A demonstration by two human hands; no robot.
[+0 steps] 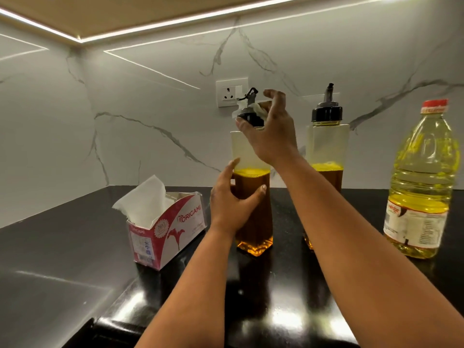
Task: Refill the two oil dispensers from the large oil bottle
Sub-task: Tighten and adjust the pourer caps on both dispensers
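Two square clear oil dispensers stand upright on the black counter, each about two-thirds full of amber oil. My left hand (233, 204) grips the body of the left dispenser (253, 222). My right hand (270, 129) is at its black pour-spout cap (251, 114), holding a crumpled white tissue against the cap. The right dispenser (327, 146) stands behind my right forearm with its black cap and spout on. The large oil bottle (421, 187), yellow oil with a red cap, stands at the far right, closed.
An open red-and-white tissue box (165, 229) with a tissue sticking up sits left of the dispensers. The marble-patterned wall with a socket (231, 92) is right behind. The glossy black counter (62, 259) runs into a corner at the left.
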